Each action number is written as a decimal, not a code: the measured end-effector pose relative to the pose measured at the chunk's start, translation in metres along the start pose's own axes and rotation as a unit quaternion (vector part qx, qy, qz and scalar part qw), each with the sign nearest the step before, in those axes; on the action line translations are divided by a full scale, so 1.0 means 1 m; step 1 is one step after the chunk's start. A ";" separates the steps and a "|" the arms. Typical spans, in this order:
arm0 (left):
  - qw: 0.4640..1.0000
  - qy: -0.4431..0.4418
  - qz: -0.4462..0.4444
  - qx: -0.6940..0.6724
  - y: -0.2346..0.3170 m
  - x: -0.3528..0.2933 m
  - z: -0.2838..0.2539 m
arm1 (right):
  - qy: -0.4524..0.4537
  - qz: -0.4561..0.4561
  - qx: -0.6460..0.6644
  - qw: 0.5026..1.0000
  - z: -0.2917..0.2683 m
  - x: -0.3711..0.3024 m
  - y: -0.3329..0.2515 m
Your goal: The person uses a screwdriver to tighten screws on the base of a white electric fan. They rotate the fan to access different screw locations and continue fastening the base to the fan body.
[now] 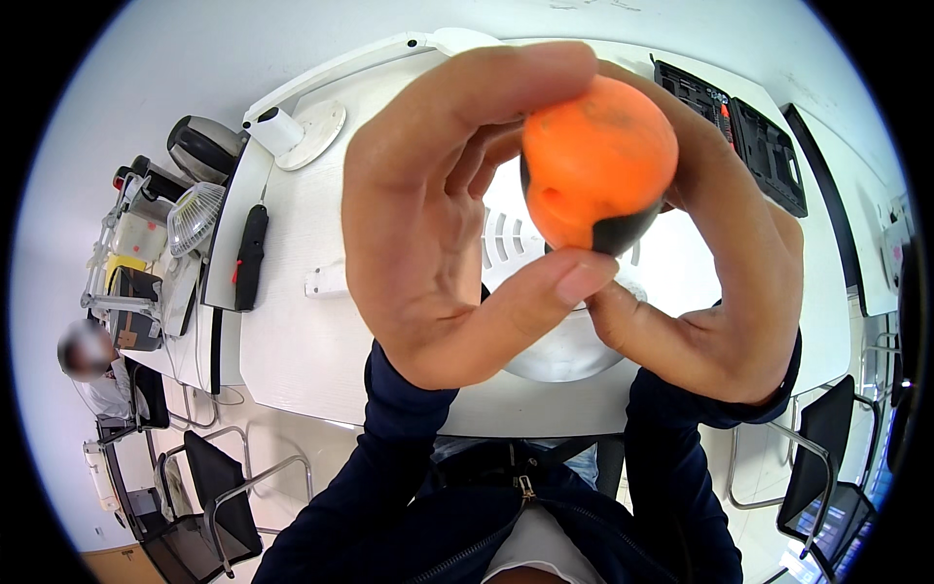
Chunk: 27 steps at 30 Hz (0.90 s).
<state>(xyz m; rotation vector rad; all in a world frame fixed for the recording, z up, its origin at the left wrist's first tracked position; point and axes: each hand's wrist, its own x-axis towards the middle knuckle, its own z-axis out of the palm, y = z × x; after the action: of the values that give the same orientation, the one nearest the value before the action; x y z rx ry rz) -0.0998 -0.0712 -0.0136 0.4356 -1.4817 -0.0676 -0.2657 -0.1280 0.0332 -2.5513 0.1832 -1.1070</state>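
Note:
Both hands hold up a rounded orange-and-black handle (603, 161), seen nearly end-on and close to me, so its far part is hidden. My left hand (418, 224) curls round its left side, with a finger on top and the thumb underneath. On the other side my right hand (730, 253) wraps it, its thumb meeting the left thumb below the handle. Behind the hands, a white round slotted housing (504, 238) lies on the white table (292, 341). A silvery curved part (564, 360) shows at its near side; the hands cover much of both.
At the left edge lies a black power screwdriver (252, 255). A white desk lamp (282, 131) stands at the back left, and a black tool case (759, 146) lies open at the back right. Chairs (229, 487) flank the table. Another person (92, 360) sits far left.

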 end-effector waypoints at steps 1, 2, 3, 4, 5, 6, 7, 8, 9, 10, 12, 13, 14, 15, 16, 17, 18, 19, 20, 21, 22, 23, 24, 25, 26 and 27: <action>1.000 0.001 -0.001 0.000 0.000 0.000 0.000 | -0.001 0.004 0.005 1.000 0.001 -0.001 0.001; 1.000 0.001 0.000 0.001 -0.001 -0.001 0.000 | 0.000 -0.001 -0.002 1.000 0.001 -0.001 0.002; 1.000 0.001 0.001 0.000 -0.001 -0.001 0.000 | -0.001 -0.011 -0.017 1.000 0.000 -0.001 0.003; 1.000 0.001 0.001 0.001 -0.001 -0.001 0.000 | -0.002 -0.021 -0.032 0.999 -0.001 0.000 0.004; 1.000 0.001 0.001 0.002 -0.001 -0.001 0.000 | -0.004 -0.036 -0.052 0.998 -0.003 0.002 0.004; 1.000 0.001 0.001 0.005 -0.001 -0.001 0.000 | -0.005 -0.043 -0.064 0.997 -0.004 0.002 0.004; 1.000 0.002 0.001 0.005 -0.001 -0.001 0.000 | -0.005 -0.050 -0.076 0.996 -0.004 0.003 0.004; 1.000 0.001 0.001 0.006 0.000 -0.001 0.000 | -0.005 -0.050 -0.081 0.995 -0.004 0.002 0.005; 1.000 0.001 0.001 0.007 -0.001 -0.001 -0.001 | -0.005 -0.049 -0.084 0.995 -0.004 0.002 0.005; 1.000 0.001 0.001 0.008 -0.001 -0.002 -0.001 | -0.005 -0.048 -0.087 0.995 -0.004 0.002 0.005; 1.000 0.001 0.002 0.004 -0.002 -0.001 0.000 | -0.008 -0.044 -0.092 0.995 -0.006 0.000 0.005; 1.000 0.001 0.002 0.003 -0.002 -0.001 0.000 | -0.010 -0.042 -0.092 0.995 -0.007 0.000 0.005; 1.000 0.001 0.002 0.002 -0.003 -0.001 0.000 | -0.010 -0.040 -0.086 0.995 -0.006 -0.001 0.005; 1.000 0.000 0.003 0.002 -0.004 -0.002 0.000 | -0.019 -0.030 -0.094 0.995 -0.007 0.000 0.002; 1.000 0.002 0.003 0.002 -0.005 -0.002 0.000 | -0.029 -0.019 -0.103 0.994 -0.007 0.002 -0.002; 1.000 0.000 0.002 0.005 -0.003 -0.001 -0.002 | -0.045 -0.005 -0.120 0.992 -0.005 0.011 -0.018; 1.000 -0.002 0.003 0.012 0.000 0.000 -0.004 | -0.045 -0.005 -0.110 0.993 -0.004 0.012 -0.019; 1.000 -0.002 0.002 0.019 0.002 0.000 -0.007 | -0.044 -0.006 -0.099 0.994 -0.002 0.013 -0.020; 1.000 0.003 0.003 0.003 -0.006 -0.003 -0.003 | -0.032 -0.007 -0.082 0.996 -0.004 0.001 -0.003; 1.000 0.002 0.003 0.002 -0.006 -0.003 -0.002 | -0.025 -0.016 -0.070 0.997 -0.005 0.000 0.001; 1.000 0.002 0.003 0.002 -0.005 -0.002 -0.002 | -0.017 -0.025 -0.058 0.998 -0.005 -0.002 0.006; 1.000 0.002 0.003 0.001 -0.005 -0.002 -0.003 | -0.020 -0.033 -0.066 0.997 -0.006 -0.001 0.005; 1.000 0.003 0.003 0.001 -0.006 -0.002 -0.002 | 0.000 -0.052 -0.055 0.997 -0.004 -0.002 0.009; 1.000 0.002 0.003 -0.001 -0.006 -0.002 -0.002 | 0.020 -0.071 -0.045 0.996 -0.002 -0.003 0.012; 1.000 0.001 0.004 0.004 -0.004 -0.002 -0.003 | 0.064 -0.104 -0.010 0.992 0.011 -0.003 0.021; 1.000 0.000 0.003 0.010 -0.003 -0.002 -0.004 | 0.064 -0.106 -0.007 0.992 0.012 -0.006 0.023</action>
<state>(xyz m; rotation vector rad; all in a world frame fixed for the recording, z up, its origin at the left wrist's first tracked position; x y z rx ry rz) -0.0957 -0.0726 -0.0165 0.4466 -1.4850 -0.0474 -0.2605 -0.1444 0.0133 -2.5584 -0.0501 -1.3538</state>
